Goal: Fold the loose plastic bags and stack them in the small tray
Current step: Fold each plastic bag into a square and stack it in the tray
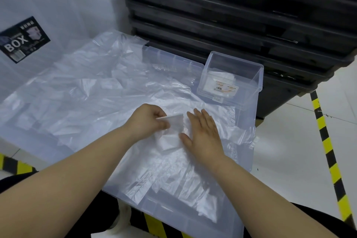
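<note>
A small clear plastic bag (172, 131) lies partly folded on a heap of loose clear bags (96, 91) in the middle of the view. My left hand (148, 120) pinches the bag's folded upper edge, lifting it a little. My right hand (202, 133) lies flat beside it, fingers straight, pressing on the bag's right side. The small clear tray (257, 75) stands upright at the back right, with folded bags and a labelled white sheet inside.
The loose bags lie over a large translucent lid or bin (245, 152). A stack of dark crates (241, 15) rises behind the tray. A big clear storage box with a "BOX" label (23, 40) stands at the left. Yellow-black floor tape (326, 147) runs along the right.
</note>
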`<state>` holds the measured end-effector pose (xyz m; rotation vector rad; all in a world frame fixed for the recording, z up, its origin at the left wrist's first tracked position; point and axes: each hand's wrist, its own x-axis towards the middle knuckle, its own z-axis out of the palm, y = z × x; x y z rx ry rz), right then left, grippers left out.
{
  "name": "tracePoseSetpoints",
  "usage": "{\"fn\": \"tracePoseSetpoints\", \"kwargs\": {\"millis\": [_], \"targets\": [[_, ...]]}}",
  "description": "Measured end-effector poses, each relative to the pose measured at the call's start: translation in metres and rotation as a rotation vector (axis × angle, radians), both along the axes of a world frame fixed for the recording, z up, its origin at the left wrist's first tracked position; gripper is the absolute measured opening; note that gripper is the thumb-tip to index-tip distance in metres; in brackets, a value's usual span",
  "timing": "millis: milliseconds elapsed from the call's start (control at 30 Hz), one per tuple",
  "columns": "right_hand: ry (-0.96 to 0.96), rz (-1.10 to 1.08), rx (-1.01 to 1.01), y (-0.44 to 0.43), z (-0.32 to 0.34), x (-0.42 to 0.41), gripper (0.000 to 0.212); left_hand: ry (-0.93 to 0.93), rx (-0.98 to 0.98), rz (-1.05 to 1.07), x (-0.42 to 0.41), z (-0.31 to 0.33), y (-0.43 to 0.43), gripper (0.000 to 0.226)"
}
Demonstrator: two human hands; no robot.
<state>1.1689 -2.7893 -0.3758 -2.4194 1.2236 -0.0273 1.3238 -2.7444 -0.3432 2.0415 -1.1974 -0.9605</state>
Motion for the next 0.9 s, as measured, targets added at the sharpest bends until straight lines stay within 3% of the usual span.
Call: {"fn": "tracePoseSetpoints", "kwargs": {"millis": [133,233,300,400,633,800,900], "targets": [[-0.467,-0.259,0.275,-0.001,0.022,0.003,0.062,0.334,-0.168,0.239,0.004,0.016,0.002,0.02],[-0.723,-0.444,0.623,-0.003,0.04,0.008,0.042,0.5,-0.251,0.363,0.001,0.028,0.002,0.015],[-0.836,-0.448,0.831,-0.004,0.049,0.011,0.015,0.545,-0.29,0.411,-0.003,0.031,0.002,0.016],[-0.946,-0.383,1.001,-0.006,0.065,0.008,0.01,0.617,-0.315,0.439,-0.011,0.033,0.0,0.016],[-0.856,-0.453,0.923,-0.022,0.078,-0.013,0.017,0.717,-0.279,0.466,-0.023,0.036,-0.018,0.016],[-0.869,-0.596,0.789,-0.048,0.089,-0.031,0.023,0.638,-0.307,0.465,-0.023,0.041,-0.044,0.019],[-0.871,-0.652,0.687,-0.07,0.098,-0.038,0.025,0.423,-0.355,0.362,-0.027,0.042,-0.064,0.026]]}}
